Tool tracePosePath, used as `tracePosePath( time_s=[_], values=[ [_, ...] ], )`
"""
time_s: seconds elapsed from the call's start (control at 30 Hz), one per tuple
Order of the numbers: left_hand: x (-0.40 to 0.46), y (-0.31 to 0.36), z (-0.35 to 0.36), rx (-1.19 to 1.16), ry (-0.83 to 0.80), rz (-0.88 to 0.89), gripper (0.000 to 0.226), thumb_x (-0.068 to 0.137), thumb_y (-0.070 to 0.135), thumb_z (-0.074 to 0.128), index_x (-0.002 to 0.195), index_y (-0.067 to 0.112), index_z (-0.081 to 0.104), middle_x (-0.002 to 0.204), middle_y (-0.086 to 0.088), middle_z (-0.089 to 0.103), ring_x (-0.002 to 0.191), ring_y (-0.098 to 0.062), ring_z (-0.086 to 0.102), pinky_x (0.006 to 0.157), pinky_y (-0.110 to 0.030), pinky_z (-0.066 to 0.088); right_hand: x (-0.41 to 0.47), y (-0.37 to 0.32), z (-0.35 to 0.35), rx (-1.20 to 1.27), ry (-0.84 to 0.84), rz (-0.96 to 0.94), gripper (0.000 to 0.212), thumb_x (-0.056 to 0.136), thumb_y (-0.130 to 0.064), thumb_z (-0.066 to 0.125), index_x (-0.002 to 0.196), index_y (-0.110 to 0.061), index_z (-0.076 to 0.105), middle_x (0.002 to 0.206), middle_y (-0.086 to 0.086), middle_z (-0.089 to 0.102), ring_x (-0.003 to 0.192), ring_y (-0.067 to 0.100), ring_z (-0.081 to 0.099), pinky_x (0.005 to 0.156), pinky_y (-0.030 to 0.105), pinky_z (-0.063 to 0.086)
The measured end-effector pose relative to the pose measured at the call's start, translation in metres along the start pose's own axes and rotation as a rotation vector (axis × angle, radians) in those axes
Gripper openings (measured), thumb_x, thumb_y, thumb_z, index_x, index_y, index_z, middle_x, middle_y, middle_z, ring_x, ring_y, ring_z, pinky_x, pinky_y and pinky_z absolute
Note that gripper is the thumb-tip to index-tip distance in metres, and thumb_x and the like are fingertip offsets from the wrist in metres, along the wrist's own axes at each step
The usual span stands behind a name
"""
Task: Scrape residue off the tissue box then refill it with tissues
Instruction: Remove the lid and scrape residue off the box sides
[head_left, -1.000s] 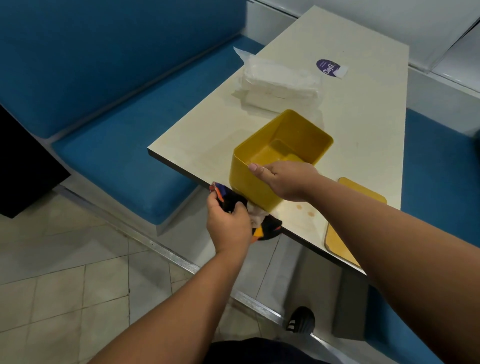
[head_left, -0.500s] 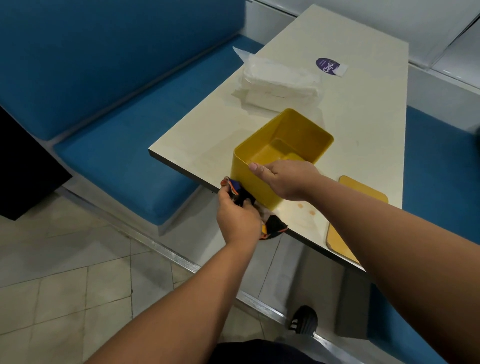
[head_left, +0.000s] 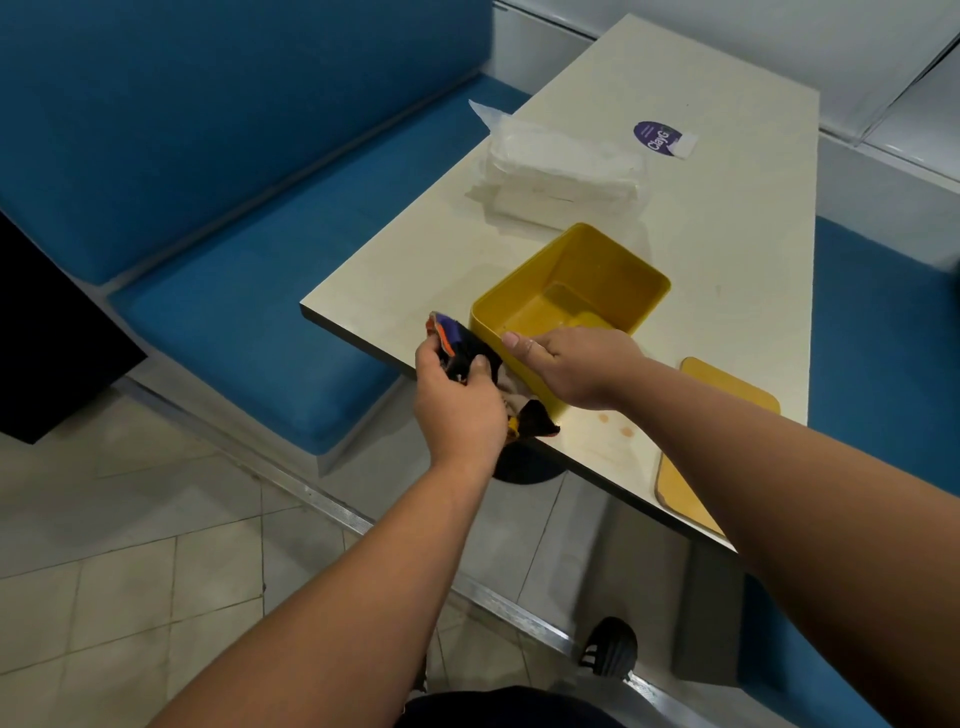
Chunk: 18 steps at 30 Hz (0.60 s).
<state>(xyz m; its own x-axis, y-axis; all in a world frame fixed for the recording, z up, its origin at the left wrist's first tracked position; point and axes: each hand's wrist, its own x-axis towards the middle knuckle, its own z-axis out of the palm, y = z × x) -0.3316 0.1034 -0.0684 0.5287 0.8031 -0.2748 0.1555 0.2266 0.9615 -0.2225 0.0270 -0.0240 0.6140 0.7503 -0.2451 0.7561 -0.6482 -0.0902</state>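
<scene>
The yellow tissue box stands open at the near corner of the surface. The right hand grips its near rim, and the left hand presses a crumpled dark cloth against its outer wall. The cleaning step seems in hand; the wrapped tissues wait behind for the refill.

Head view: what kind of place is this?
Probably a booth in a diner or fast-food restaurant: blue padded bench seats flank a narrow cream laminate table, a round purple branded sticker is stuck on it, and the floor is tiled.
</scene>
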Motion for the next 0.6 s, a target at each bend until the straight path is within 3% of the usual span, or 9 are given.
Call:
tracePosePath(
  time_s=[0.07, 0.13, 0.2, 0.3, 0.4, 0.47, 0.53, 0.6],
  values=[
    [0.003, -0.004, -0.002, 0.017, -0.009, -0.061, 0.041, 0.095, 0.014, 0.057, 0.134, 0.022, 0.045, 0.119, -0.001, 0.061, 0.109, -0.019, 0.060, 0.095, -0.040, 0.052, 0.000, 0.000, -0.001, 0.006, -0.001, -0.009, 0.079, 0.091, -0.067, 0.003, 0.130, -0.023, 0.057, 0.124, 0.006, 0.063, 0.114, 0.026, 0.055, 0.059, 0.025, 0.037],
    [0.008, -0.003, -0.002, 0.020, -0.013, -0.077, 0.041, 0.096, 0.013, 0.056, 0.134, 0.021, 0.044, 0.119, -0.001, 0.060, 0.107, -0.018, 0.059, 0.093, -0.035, 0.051, -0.001, 0.000, -0.002, 0.012, -0.008, -0.009, 0.079, 0.091, -0.066, 0.004, 0.130, -0.023, 0.057, 0.123, 0.006, 0.063, 0.113, 0.026, 0.055, 0.059, 0.026, 0.037],
    [0.001, 0.002, 0.001, -0.011, -0.009, -0.059, 0.041, 0.095, 0.014, 0.056, 0.133, 0.025, 0.044, 0.112, 0.006, 0.060, 0.101, -0.013, 0.058, 0.087, -0.028, 0.050, 0.000, 0.000, -0.001, 0.013, -0.015, -0.012, 0.080, 0.091, -0.066, 0.004, 0.121, -0.021, 0.062, 0.112, 0.006, 0.066, 0.101, 0.025, 0.058, 0.062, 0.029, 0.043],
    [-0.028, 0.001, 0.011, -0.049, -0.082, -0.020, 0.043, 0.093, 0.016, 0.060, 0.132, 0.028, 0.046, 0.113, 0.007, 0.062, 0.102, -0.009, 0.061, 0.088, -0.028, 0.052, 0.002, 0.000, -0.001, -0.013, -0.026, -0.016, 0.076, 0.092, -0.065, 0.005, 0.099, -0.019, 0.066, 0.091, 0.003, 0.066, 0.082, 0.020, 0.058, 0.060, 0.031, 0.043],
    [-0.030, 0.004, 0.010, -0.060, -0.075, -0.004, 0.041, 0.092, 0.014, 0.061, 0.129, 0.025, 0.048, 0.112, 0.004, 0.063, 0.102, -0.011, 0.062, 0.091, -0.033, 0.053, 0.003, 0.000, -0.002, -0.023, -0.034, -0.005, 0.071, 0.093, -0.064, 0.007, 0.089, -0.022, 0.063, 0.078, -0.001, 0.060, 0.078, 0.020, 0.056, 0.056, 0.031, 0.040],
    [-0.004, 0.015, 0.005, -0.095, 0.010, -0.001, 0.039, 0.092, 0.013, 0.060, 0.128, 0.024, 0.048, 0.108, 0.006, 0.061, 0.102, -0.013, 0.062, 0.085, -0.026, 0.055, 0.003, -0.001, -0.001, -0.004, -0.035, 0.002, 0.068, 0.092, -0.065, 0.007, 0.088, -0.026, 0.062, 0.071, -0.006, 0.054, 0.076, 0.018, 0.054, 0.056, 0.030, 0.039],
    [0.012, 0.025, 0.001, -0.145, 0.063, -0.005, 0.041, 0.093, 0.013, 0.059, 0.131, 0.024, 0.046, 0.113, 0.006, 0.059, 0.103, -0.011, 0.060, 0.073, -0.014, 0.053, 0.002, -0.001, 0.000, 0.005, -0.035, 0.009, 0.073, 0.092, -0.066, 0.006, 0.091, -0.024, 0.065, 0.071, -0.006, 0.055, 0.074, 0.017, 0.054, 0.056, 0.030, 0.041],
    [0.002, 0.022, 0.006, -0.131, 0.062, -0.002, 0.042, 0.094, 0.016, 0.059, 0.133, 0.024, 0.045, 0.115, 0.006, 0.059, 0.102, -0.010, 0.059, 0.079, -0.017, 0.052, 0.002, 0.000, -0.001, 0.001, -0.023, 0.008, 0.074, 0.092, -0.066, 0.007, 0.097, -0.022, 0.066, 0.081, -0.001, 0.062, 0.077, 0.018, 0.055, 0.056, 0.030, 0.038]
  ],
)
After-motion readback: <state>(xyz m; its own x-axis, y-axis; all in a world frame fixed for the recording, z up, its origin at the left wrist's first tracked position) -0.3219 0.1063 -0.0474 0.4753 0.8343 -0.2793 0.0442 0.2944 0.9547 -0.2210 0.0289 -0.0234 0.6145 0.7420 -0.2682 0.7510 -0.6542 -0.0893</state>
